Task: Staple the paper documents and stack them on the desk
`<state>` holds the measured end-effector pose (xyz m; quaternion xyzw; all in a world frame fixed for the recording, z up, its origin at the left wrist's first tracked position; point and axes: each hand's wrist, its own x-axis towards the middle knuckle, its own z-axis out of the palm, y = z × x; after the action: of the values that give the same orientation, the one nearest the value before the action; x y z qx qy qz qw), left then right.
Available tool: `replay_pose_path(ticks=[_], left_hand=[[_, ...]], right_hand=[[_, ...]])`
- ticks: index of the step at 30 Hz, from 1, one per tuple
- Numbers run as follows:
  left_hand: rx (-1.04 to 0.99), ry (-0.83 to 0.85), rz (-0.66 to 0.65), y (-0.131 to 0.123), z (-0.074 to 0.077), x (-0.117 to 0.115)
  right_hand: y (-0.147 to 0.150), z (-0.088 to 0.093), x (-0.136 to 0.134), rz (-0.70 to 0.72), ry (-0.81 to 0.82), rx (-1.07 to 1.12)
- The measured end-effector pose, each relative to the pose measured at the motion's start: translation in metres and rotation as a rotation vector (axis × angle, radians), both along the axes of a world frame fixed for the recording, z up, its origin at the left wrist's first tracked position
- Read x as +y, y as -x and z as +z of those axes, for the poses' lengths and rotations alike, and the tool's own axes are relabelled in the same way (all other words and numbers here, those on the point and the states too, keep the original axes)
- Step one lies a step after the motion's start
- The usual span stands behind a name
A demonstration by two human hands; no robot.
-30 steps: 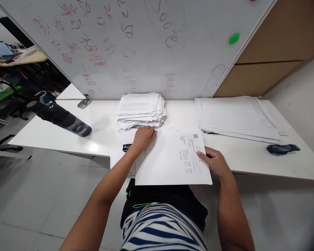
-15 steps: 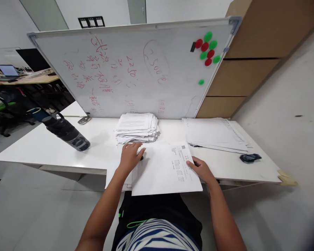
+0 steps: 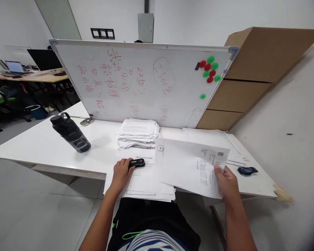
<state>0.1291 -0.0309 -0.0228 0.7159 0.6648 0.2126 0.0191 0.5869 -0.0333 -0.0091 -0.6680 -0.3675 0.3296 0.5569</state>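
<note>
My right hand point(image 3: 226, 181) pinches the right edge of a printed sheet of paper point(image 3: 188, 165) and holds it lifted above the white table point(image 3: 42, 139), toward the right. My left hand point(image 3: 121, 174) rests on the low pile of sheets point(image 3: 143, 181) in front of me, its fingers curled on a small black stapler point(image 3: 136, 162) lying on that pile. Behind the stapler stands a thick stack of printed papers point(image 3: 138, 131). A second, flatter stack point(image 3: 214, 137) lies at the right, partly hidden by the lifted sheet.
A whiteboard point(image 3: 136, 80) with red writing and red and green magnets point(image 3: 209, 69) leans at the table's back. A dark bottle point(image 3: 70, 132) stands at the left. A small dark object point(image 3: 247, 170) lies near the right edge. Cardboard boxes point(image 3: 251, 76) stand behind right. Desks with a laptop point(image 3: 14, 66) sit far left.
My right hand has lifted the top printed sheet off the pile and carried it right. My left hand slid back onto the black stapler, now uncovered. My head tilted up.
</note>
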Motion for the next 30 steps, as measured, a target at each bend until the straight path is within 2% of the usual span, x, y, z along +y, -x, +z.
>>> replay_pose_path(ticks=[3, 9, 13, 17, 20, 23, 26, 30], left_hand=[[0.010, -0.021, 0.020, -0.001, -0.006, 0.000], [0.031, -0.041, 0.030, -0.002, -0.008, -0.001], [0.026, -0.035, 0.039, -0.003, -0.007, -0.001], [-0.039, -0.025, 0.027, -0.003, -0.004, 0.000], [-0.147, -0.057, 0.032, 0.005, -0.001, -0.007], [-0.223, -0.140, 0.182, 0.026, 0.005, -0.031], [-0.254, -0.180, 0.397, 0.056, 0.011, -0.072], [-0.280, -0.163, 0.603, 0.088, 0.015, -0.123]], right_hand=[[0.000, -0.005, -0.004, -0.081, -0.103, 0.129], [0.018, -0.025, 0.000, -0.044, -0.069, 0.244], [0.027, -0.027, 0.000, -0.033, -0.056, 0.287], [0.041, -0.022, -0.005, 0.058, 0.014, 0.290], [0.058, -0.021, -0.008, 0.189, 0.093, 0.283], [0.080, -0.022, -0.004, 0.357, 0.155, 0.251], [0.104, -0.021, 0.004, 0.484, 0.153, 0.165], [0.120, -0.021, 0.012, 0.568, 0.121, -0.117]])
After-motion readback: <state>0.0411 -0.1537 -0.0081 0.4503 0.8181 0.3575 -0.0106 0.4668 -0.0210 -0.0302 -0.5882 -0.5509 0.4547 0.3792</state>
